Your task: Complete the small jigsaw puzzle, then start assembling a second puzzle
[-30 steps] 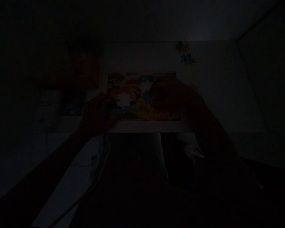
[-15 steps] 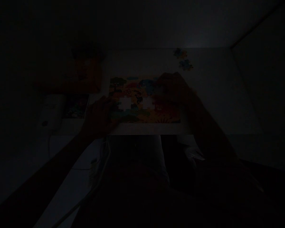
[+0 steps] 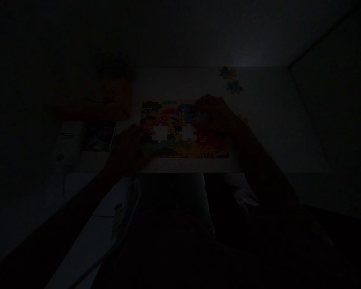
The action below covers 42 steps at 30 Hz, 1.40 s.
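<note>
**Two hands on a nearly finished jigsaw, in very dim light**

The left hand lies with its fingers spread flat against the near-left edge of the jigsaw puzzle, pressing rather than pinching. The right hand rests over the puzzle's far-right part; the dark hides whether its fingertips pinch a piece or only press down, so I cannot tell.

The white table bears everything. The puzzle lies flat on it near the front edge, at the middle, with two white gaps showing where pieces are missing. Left of it, an orange box sits at the far side, with a dark picture card nearer and a white device just beside that card. Loose puzzle pieces lie far right, apart from the puzzle.

By my judgement the joined puzzle is light, thin card: stiff piece by piece, but apt to buckle or part at the joints if lifted by one edge. It is better steadied flat with a palm. A single piece is best taken by its edges between thumb and fingertip.
</note>
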Each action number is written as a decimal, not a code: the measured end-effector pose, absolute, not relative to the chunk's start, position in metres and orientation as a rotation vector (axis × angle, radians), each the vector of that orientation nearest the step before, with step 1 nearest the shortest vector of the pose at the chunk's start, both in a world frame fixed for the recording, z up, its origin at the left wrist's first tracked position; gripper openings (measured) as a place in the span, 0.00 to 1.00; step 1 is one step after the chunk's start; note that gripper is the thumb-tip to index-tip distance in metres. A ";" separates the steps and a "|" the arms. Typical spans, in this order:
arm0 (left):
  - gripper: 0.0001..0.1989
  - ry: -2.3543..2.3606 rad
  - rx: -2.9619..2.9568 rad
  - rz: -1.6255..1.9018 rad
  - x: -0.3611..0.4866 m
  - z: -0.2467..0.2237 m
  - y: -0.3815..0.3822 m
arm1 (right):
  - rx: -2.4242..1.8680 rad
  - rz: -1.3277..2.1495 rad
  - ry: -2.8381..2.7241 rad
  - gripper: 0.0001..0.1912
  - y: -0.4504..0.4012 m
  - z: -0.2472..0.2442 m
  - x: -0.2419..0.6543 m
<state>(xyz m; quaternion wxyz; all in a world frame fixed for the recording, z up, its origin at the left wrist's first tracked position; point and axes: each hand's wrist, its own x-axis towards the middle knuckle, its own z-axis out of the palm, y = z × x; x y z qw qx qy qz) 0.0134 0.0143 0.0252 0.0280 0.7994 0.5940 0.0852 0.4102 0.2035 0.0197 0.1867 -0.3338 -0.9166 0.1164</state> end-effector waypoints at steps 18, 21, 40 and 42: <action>0.41 1.830 2.483 0.290 0.014 0.025 0.013 | -1.000 0.257 -2.605 0.26 0.197 0.008 0.400; 0.39 1.815 2.520 0.331 0.010 0.020 0.015 | -1.035 0.232 -2.549 0.25 0.204 0.008 0.404; 0.45 1.765 2.385 0.499 0.011 0.016 0.023 | -2.199 0.173 -1.617 0.30 0.255 0.028 0.454; 0.44 1.763 2.390 0.486 0.011 0.016 0.022 | -2.197 0.256 -1.628 0.27 0.257 0.037 0.454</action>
